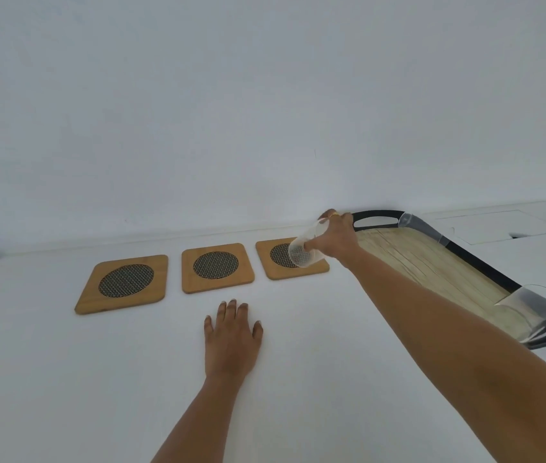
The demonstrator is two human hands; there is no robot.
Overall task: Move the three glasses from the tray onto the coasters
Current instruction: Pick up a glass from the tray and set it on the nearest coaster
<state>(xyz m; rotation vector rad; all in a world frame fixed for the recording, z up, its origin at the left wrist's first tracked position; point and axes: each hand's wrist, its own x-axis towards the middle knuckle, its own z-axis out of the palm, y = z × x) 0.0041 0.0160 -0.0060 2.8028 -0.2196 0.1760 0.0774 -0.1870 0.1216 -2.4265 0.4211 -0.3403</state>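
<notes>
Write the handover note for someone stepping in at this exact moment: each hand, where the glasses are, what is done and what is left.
Right hand: grip closed on a clear glass, tilted, over the right coaster; whether it touches yet cannot be told.
Left hand: flat on the white table, open, holding nothing.
Tray: two glasses remain, one at the far corner, one at the near corner.
Middle coaster and left coaster: bare.
Done: the first glass lifted off the tray.
Left: set it upright on the right coaster, then move the other two.
</notes>
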